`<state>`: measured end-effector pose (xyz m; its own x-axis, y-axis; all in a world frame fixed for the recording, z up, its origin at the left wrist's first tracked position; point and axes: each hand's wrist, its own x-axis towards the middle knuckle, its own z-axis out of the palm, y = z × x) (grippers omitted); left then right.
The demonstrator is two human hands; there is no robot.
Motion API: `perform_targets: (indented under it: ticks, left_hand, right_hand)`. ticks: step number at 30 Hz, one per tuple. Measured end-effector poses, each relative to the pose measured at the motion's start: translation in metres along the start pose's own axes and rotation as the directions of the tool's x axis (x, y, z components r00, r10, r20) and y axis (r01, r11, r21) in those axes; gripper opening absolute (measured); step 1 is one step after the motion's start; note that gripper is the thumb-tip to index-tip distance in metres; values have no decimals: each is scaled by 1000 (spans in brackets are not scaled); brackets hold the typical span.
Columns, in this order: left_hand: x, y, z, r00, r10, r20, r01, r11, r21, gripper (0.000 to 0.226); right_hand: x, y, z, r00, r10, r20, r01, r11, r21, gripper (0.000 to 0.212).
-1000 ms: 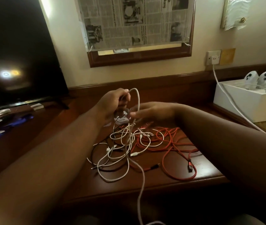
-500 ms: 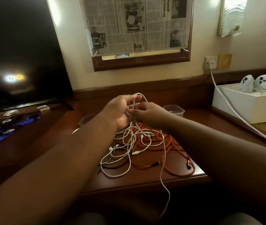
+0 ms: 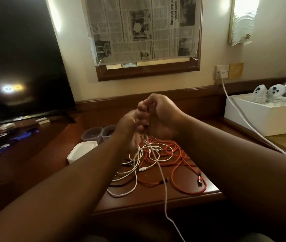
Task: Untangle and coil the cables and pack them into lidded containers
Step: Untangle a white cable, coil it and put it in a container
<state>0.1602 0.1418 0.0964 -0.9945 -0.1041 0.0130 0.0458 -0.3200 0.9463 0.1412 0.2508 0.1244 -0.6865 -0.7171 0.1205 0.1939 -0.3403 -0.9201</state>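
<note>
Early stage: left hand (image 3: 130, 126) and right hand (image 3: 161, 117) both grip one white cable (image 3: 163, 180) above the surface (image 3: 156, 199); tangled pile (image 3: 156, 159) remains, containers (image 3: 93, 134) look unpacked.

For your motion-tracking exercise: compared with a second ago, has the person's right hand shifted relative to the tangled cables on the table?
Yes. The right hand has risen from just above the cable tangle and closed against the left hand.

White cables (image 3: 135, 165), red cables (image 3: 177, 165), dark brown desk (image 3: 156, 198), white box (image 3: 261, 117), black-and-white newspaper (image 3: 142, 28)
</note>
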Motion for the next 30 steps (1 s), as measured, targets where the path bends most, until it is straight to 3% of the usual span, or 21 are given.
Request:
perform_targets:
  ticks: [2, 4, 6, 7, 8, 10, 11, 13, 14, 15, 17, 20, 22, 24, 27, 30]
  left_hand:
    - [-4, -10, 2, 999, -26, 35, 24, 999, 44, 23]
    - [-9, -15, 2, 988, -66, 143, 51, 993, 104, 18]
    - [-15, -17, 2, 981, -56, 184, 13, 974, 225, 20]
    - [-17, -17, 1, 981, -35, 189, -24, 952, 305, 21]
    - [-20, -16, 1, 981, -16, 195, -64, 914, 400, 21]
    - [-22, -14, -6, 972, 25, 234, -174, 747, 642, 18]
    - [-21, -14, -11, 962, 57, 269, -247, 610, 753, 15]
    - [-18, -11, -21, 921, 166, 351, -388, 330, 861, 10]
    - [-16, -9, -25, 889, 237, 391, -444, 244, 862, 8]
    - [-15, -7, -27, 853, 309, 420, -492, 208, 845, 7]
    - [-11, -3, -30, 794, 430, 429, -559, 241, 794, 8]
    - [-8, -6, -29, 839, 453, 301, -523, 520, 675, 11]
    - [-5, -10, -26, 902, 393, 179, -428, 764, 483, 9]
    - [-3, -12, -23, 934, 347, 83, -355, 884, 303, 11]
    - [2, -14, -22, 957, 284, 64, -291, 941, 173, 18]
    - [8, -20, -19, 989, 137, 50, -138, 990, 18, 18]
  right_hand:
    - [2, -7, -5, 988, -135, -79, 140, 988, 65, 24]
    - [3, -13, -11, 950, -265, -164, 269, 963, 2, 25]
    - [3, -20, -20, 896, -397, -198, 317, 885, -340, 25]
    - [2, -22, -23, 878, -448, -167, 278, 763, -584, 24]
    - [0, -24, -26, 872, -477, -108, 210, 565, -798, 22]
    - [-3, -25, -35, 912, -411, 11, 84, 160, -984, 21]
    - [-4, -25, -39, 946, -322, 24, 34, 27, -999, 21]
    - [-7, -18, -46, 992, -122, -42, -56, -114, -992, 16]
    - [-8, -14, -47, 996, -52, -75, -81, -125, -989, 16]
    - [-9, -10, -47, 996, -19, -86, -87, -86, -992, 20]
    - [-11, -4, -46, 997, -6, -81, -79, 179, -981, 33]
    - [-12, -1, -48, 986, 155, -59, -146, 646, -750, 54]
    - [-10, -2, -49, 969, 246, 24, -195, 823, -534, 55]
    - [-9, -3, -49, 948, 295, 121, -233, 899, -372, 51]
    - [-7, -3, -47, 908, 328, 260, -273, 935, -224, 49]
    - [-3, 0, -39, 938, 174, 301, -183, 983, 2, 45]
